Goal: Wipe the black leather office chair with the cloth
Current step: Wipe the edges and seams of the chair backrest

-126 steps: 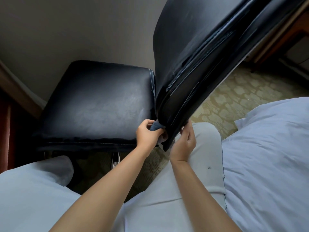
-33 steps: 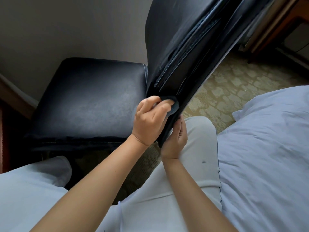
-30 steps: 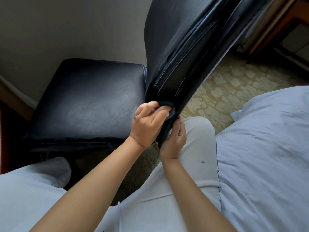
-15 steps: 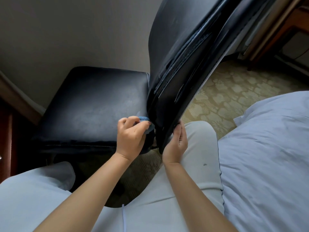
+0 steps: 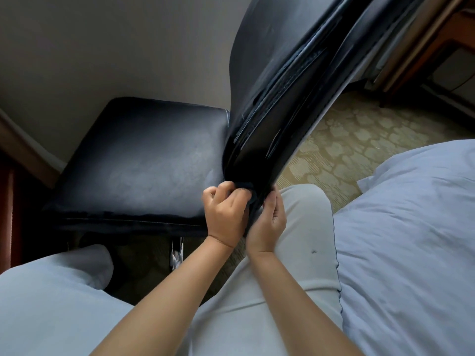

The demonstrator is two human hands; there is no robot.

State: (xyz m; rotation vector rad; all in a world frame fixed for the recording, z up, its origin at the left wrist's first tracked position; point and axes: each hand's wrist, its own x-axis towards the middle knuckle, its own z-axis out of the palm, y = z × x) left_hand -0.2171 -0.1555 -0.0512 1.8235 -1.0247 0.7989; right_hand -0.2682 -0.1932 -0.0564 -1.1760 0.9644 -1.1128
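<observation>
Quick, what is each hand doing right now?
Left hand: gripping the dark cloth against the chair back.
Right hand: holding the chair back's lower edge.

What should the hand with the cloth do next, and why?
Probably slide the cloth up along the backrest edge. The left hand grips the cloth bunched at the bottom corner, the right hand holds that corner, and pale streaks show higher on the edge.
</observation>
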